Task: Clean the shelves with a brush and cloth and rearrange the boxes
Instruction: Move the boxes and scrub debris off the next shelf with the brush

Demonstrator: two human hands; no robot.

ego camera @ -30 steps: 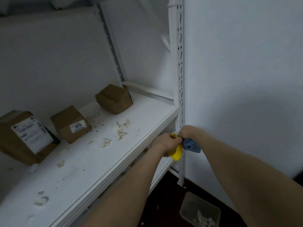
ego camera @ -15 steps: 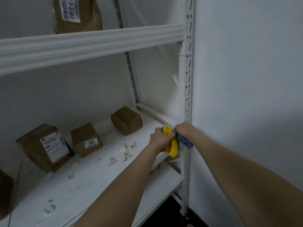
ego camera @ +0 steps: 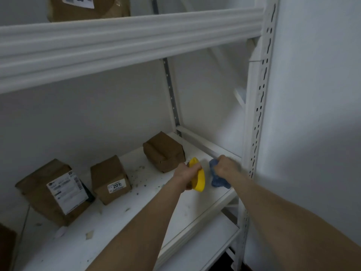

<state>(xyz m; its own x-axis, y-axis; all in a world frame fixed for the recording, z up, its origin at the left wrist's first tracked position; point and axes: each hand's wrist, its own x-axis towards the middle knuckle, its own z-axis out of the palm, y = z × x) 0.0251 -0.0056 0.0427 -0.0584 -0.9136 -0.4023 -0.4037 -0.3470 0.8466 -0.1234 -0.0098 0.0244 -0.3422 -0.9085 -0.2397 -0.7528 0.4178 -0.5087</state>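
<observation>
My left hand (ego camera: 186, 174) grips a yellow brush (ego camera: 199, 178) over the right end of the white middle shelf (ego camera: 121, 227). Beside it my right hand (ego camera: 224, 168) grips a crumpled blue cloth (ego camera: 217, 179), close to the shelf's right rail. Three brown cardboard boxes stand along the back: a plain one (ego camera: 164, 151) just left of the brush, a small one with a "201" label (ego camera: 110, 179), and a larger one with a white shipping label (ego camera: 52, 192). Scraps and dust lie scattered on the shelf.
An upper shelf beam (ego camera: 127, 42) crosses overhead with another labelled box (ego camera: 88, 6) on it. The slotted white upright (ego camera: 257, 114) stands at the right against a white wall. A lower shelf (ego camera: 205, 249) shows below. Part of a dark box (ego camera: 5, 247) sits at the far left.
Both hands rose from the shelf's front edge onto the middle shelf and moved apart, brush and cloth now separate. The view tilted upward, bringing in the upper shelf.
</observation>
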